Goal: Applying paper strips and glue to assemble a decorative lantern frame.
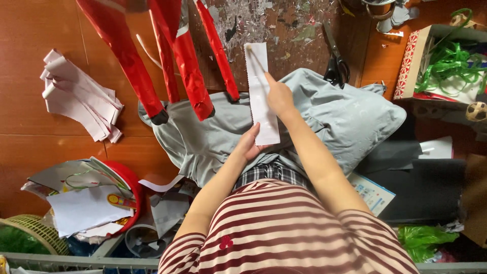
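A white paper strip [262, 91] lies lengthwise over a grey cloth [335, 122] on my lap. My left hand [249, 143] presses the strip's near end. My right hand [279, 97] pinches a thin wooden stick [255, 60] whose tip rests on the strip's far end. Just left of the strip stand several red foil-wrapped cones [190, 66] with black tips.
Black scissors [335, 63] lie on the brown floor beyond the cloth. A pile of white paper strips [81, 99] is at left. A red tub [133, 190] with papers sits at lower left, a box with green ribbon [446, 66] at upper right.
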